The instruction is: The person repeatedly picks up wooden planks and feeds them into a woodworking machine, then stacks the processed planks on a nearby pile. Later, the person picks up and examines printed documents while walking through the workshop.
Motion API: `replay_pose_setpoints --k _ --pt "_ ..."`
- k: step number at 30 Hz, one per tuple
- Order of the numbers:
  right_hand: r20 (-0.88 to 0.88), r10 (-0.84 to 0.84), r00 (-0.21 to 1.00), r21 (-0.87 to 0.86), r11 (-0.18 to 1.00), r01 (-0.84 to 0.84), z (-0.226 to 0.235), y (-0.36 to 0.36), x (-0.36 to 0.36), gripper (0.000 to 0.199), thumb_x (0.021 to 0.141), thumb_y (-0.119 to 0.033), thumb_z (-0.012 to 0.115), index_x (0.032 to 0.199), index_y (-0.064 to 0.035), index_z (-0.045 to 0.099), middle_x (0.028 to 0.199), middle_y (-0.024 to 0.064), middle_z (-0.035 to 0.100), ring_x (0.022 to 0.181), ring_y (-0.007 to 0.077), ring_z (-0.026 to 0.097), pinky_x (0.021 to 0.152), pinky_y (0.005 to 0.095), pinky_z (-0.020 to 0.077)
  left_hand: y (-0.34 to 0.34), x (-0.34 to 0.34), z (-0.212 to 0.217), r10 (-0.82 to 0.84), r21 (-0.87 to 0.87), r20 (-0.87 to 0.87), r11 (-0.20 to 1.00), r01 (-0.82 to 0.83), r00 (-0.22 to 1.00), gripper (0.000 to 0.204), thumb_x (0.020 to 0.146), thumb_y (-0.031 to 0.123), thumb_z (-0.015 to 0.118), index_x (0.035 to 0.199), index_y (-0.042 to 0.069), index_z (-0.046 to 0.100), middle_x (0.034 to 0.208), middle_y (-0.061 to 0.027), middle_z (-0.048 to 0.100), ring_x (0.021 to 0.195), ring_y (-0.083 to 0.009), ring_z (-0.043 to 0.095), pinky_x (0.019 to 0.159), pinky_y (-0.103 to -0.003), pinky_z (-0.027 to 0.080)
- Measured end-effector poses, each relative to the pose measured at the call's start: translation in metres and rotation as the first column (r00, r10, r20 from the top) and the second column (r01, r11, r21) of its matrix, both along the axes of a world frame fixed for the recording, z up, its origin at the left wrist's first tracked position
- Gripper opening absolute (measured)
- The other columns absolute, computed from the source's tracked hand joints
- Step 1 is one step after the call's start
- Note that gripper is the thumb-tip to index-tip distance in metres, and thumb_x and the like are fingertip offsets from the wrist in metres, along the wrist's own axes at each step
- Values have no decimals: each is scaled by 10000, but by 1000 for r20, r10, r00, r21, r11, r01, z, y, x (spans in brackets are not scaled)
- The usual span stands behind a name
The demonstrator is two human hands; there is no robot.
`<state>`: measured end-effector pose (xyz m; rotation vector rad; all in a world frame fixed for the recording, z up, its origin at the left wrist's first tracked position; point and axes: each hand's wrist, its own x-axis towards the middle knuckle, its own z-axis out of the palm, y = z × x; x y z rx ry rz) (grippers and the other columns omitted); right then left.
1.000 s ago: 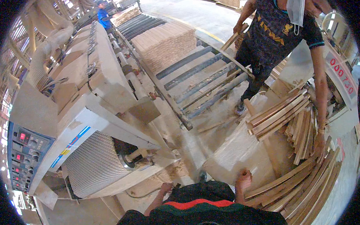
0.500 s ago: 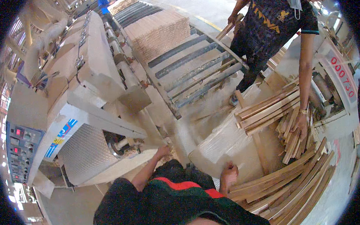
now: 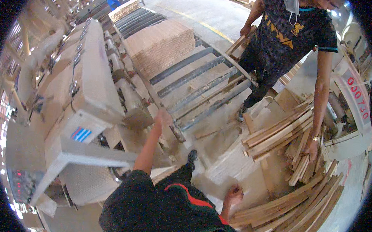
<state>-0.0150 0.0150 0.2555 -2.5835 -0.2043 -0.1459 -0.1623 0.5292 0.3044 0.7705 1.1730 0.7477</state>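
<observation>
My left hand (image 3: 163, 118) reaches forward beside the near end of the roller conveyor (image 3: 205, 78), over the machine's outlet side. Motion smears its fingers, and I see nothing plainly held in it. My right hand (image 3: 234, 194) hangs low with its fingers curled in and nothing visible in them. Just behind and right of it lie long brown wood strips (image 3: 281, 203). A co-worker's hand (image 3: 310, 148) rests on a bundle of shorter wood strips (image 3: 299, 168) at the right, next to a stack of pale-edged strips (image 3: 280, 130).
A large beige machine (image 3: 98, 93) with a textured guard (image 3: 87, 182) fills the left side. A tall stack of wood pieces (image 3: 162, 44) sits on the conveyor. The co-worker (image 3: 286, 37) stands at the conveyor's right, other hand on a wood piece (image 3: 240, 41). My shoe (image 3: 192, 156) shows on the dusty floor.
My left hand has moved forward, up along the machine toward the conveyor. My right hand has dropped slightly nearer my body. My foot has come into view; the co-worker's hand stays on the strips.
</observation>
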Motion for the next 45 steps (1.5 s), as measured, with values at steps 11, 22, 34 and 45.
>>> replay_pose_setpoints --k 11,22,34,45 --pt "247 -82 965 -129 985 117 -35 4 5 210 793 -229 584 700 -42 568 686 162 587 631 366 552 556 459 443 22 -38 -135 -55 -12 -491 998 56 869 380 830 348 602 1061 46 586 875 -95 621 714 -203 633 581 -345 537" --pt "43 -151 988 -21 988 152 20 34 5 188 757 -256 629 664 -97 593 653 95 600 602 302 563 541 430 447 56 -66 -234 -497 -174 -674 826 536 547 361 814 297 579 1000 -13 583 874 -151 624 701 -261 633 586 -386 531" --pt "124 70 990 152 984 -88 20 56 20 328 842 -190 593 594 -29 451 515 105 427 449 237 398 427 377 293 174 -61 -71 183 -11 -34 983 -184 982 573 870 537 459 1223 86 463 1111 -77 540 964 -250 561 738 -414 481" --pt "-76 766 639 736 475 -482 68 473 252 273 890 -244 556 1001 6 558 884 59 579 813 144 534 744 296 441 371 -18 -14 596 102 438 711 -696 673 725 837 570 407 1325 40 325 1336 -149 337 1235 -318 334 1028 -484 276"
